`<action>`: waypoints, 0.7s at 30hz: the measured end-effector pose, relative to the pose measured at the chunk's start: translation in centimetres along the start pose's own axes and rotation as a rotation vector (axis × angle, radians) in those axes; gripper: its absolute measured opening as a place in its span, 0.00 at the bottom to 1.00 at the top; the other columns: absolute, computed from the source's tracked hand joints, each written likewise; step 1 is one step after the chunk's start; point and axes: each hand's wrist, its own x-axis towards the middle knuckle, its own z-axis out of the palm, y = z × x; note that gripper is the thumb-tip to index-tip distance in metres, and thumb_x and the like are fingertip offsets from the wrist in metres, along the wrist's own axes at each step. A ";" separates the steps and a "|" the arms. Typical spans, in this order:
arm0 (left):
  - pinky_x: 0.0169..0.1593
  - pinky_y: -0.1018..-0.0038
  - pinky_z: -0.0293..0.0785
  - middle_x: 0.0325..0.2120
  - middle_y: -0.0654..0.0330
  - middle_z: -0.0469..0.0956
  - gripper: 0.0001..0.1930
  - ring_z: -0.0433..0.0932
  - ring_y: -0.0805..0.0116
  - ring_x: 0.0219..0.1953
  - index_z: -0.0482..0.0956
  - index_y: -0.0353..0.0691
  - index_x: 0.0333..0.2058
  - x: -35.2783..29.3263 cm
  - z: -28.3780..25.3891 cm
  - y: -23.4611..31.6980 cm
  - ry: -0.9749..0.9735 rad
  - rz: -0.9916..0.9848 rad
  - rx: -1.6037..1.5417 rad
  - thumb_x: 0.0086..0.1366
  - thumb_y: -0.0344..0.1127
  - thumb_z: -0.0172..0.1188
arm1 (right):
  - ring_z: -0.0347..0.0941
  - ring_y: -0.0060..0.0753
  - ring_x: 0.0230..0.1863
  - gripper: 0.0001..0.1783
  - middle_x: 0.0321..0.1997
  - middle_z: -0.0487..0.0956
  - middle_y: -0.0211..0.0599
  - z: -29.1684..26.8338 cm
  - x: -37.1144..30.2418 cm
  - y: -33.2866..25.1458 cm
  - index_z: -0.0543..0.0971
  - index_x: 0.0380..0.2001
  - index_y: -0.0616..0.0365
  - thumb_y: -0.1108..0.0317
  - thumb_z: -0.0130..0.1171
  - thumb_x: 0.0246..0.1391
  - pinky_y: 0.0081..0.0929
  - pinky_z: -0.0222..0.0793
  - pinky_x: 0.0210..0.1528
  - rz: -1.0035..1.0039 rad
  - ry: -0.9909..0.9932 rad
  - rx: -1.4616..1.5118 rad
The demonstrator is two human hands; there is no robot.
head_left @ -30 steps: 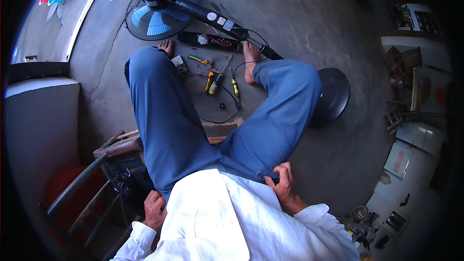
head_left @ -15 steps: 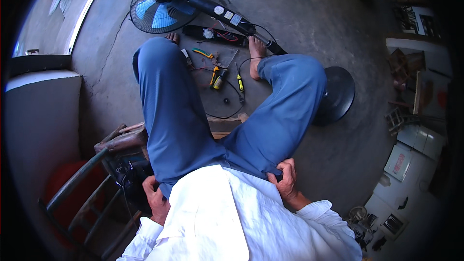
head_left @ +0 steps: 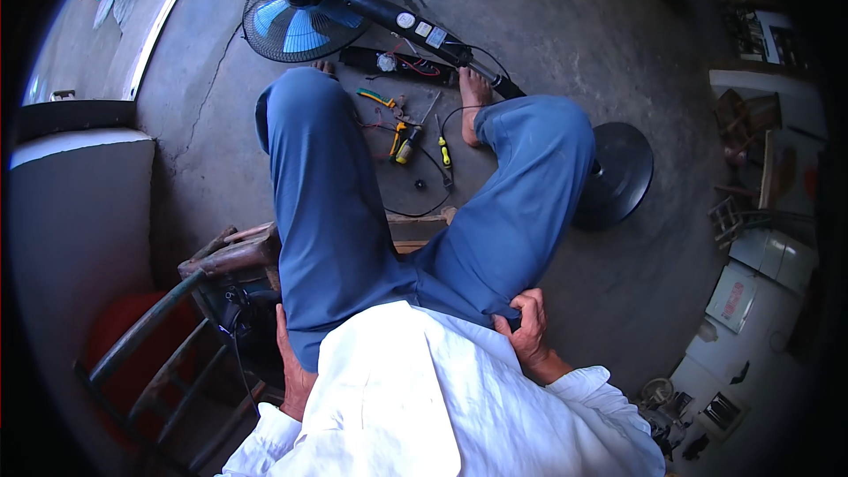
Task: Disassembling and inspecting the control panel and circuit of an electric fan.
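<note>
My right hand (head_left: 527, 327) is curled at my right thigh, its fingers gripping the blue trousers (head_left: 495, 256). Flat along the left hip rests my left hand (head_left: 296, 371), one finger stretched out and the others mostly hidden. On the floor between my feet lie green-and-yellow-handled pliers (head_left: 377, 97), an orange-handled hand tool (head_left: 397, 139), a screwdriver with a thick yellow-and-black handle (head_left: 407, 147) and a slim yellow screwdriver (head_left: 444, 155). Beyond them a pedestal fan (head_left: 305, 31) with blue blades lies on its side, a long black housing (head_left: 411, 66) with exposed wires beside its pole.
The fan's round black base (head_left: 623, 177) is by my right knee. At my left stand a wooden chair (head_left: 168, 358) and a black bag (head_left: 256, 331). A black cable (head_left: 415, 214) curves across the floor. White boxes (head_left: 768, 256) and furniture line the right wall.
My left hand has slid back along the hip and its curled fingers have straightened. My right hand keeps its grip on the trousers. The view has shifted slightly.
</note>
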 end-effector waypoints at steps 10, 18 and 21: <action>0.68 0.56 0.60 0.68 0.43 0.59 0.19 0.56 0.43 0.71 0.83 0.33 0.46 0.0 0.8 1.2 0.029 -0.011 0.008 0.69 0.45 0.59 | 0.68 0.50 0.39 0.24 0.38 0.68 0.46 -0.1 0.2 0.0 0.69 0.38 0.59 0.71 0.71 0.40 0.44 0.67 0.40 0.015 -0.006 0.003; 0.47 0.67 0.81 0.57 0.40 0.74 0.23 0.80 0.47 0.53 0.73 0.25 0.56 1.5 0.2 -1.5 0.053 0.363 0.130 0.64 0.28 0.66 | 0.68 0.51 0.38 0.23 0.38 0.67 0.46 0.0 0.5 0.2 0.68 0.38 0.59 0.70 0.70 0.41 0.45 0.67 0.40 -0.033 0.006 0.018; 0.44 0.68 0.83 0.52 0.41 0.78 0.22 0.83 0.47 0.48 0.75 0.25 0.54 2.2 -0.7 -0.3 0.056 0.450 0.113 0.62 0.25 0.66 | 0.68 0.51 0.38 0.23 0.37 0.67 0.46 0.1 0.7 0.2 0.69 0.38 0.59 0.70 0.71 0.40 0.45 0.67 0.40 -0.034 0.004 0.021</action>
